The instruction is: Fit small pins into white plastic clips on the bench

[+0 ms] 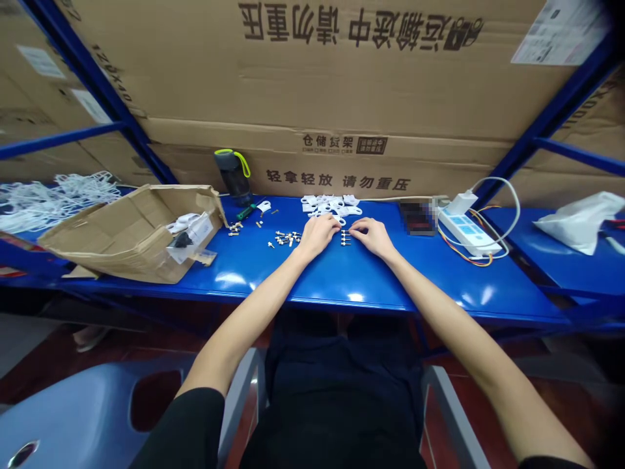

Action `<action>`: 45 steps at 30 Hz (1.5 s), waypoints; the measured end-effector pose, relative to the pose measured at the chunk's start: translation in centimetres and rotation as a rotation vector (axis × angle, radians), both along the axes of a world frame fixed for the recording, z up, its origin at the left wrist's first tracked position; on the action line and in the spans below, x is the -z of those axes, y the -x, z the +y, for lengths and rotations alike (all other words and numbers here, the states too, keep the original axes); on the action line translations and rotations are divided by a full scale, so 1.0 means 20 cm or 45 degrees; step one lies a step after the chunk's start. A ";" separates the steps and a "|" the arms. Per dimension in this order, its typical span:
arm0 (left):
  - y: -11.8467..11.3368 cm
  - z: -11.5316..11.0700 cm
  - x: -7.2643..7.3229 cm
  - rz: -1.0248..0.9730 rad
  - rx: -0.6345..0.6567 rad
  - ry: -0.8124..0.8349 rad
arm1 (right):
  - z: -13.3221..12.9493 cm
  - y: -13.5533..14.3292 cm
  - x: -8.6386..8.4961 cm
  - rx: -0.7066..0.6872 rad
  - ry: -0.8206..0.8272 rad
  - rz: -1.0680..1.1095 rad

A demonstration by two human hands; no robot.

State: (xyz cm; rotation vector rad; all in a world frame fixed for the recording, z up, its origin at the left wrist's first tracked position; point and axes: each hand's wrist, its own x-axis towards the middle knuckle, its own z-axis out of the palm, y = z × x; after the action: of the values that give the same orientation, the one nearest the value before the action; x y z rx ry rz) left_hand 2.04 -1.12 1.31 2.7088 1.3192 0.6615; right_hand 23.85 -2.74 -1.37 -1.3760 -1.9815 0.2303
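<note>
Here's the left hand (319, 236), fingers bent, right hand (375, 237) curled opposite; whether either grips anything, I can't tell. Between them, a row of pin-like pieces (345, 238): probably light, stiff, prone to rolling, best pinched at the thicker ends.

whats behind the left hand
Behind the left hand lies a pile of white pieces, with printed cardboard beyond them; whatever lies directly beneath the hand is hidden.

Blue bench (351, 277): glossy top
Left: open cardboard box (129, 244)
Middle: small parts (291, 239), white pieces (326, 207) farther
Right: white power strip (471, 232)
</note>
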 end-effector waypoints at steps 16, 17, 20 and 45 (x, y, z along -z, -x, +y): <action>0.22 -0.59 0.04 0.076 -0.156 0.089 | -0.59 -0.04 0.00 0.250 0.187 -0.486; 0.21 -0.60 0.06 0.070 -0.182 0.097 | -0.65 -0.02 0.01 0.252 0.225 -0.517; 0.17 -0.62 0.10 0.044 -0.235 0.104 | -0.74 0.04 0.02 0.268 0.310 -0.571; 0.19 -0.63 0.10 0.057 -0.134 0.066 | -0.72 0.09 0.01 0.253 0.239 -0.513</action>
State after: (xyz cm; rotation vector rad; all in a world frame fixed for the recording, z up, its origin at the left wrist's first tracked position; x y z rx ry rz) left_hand -1.70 -13.77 -0.71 2.6438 1.4766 0.5691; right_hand 22.06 -17.19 -1.64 -1.8459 -2.1650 0.0488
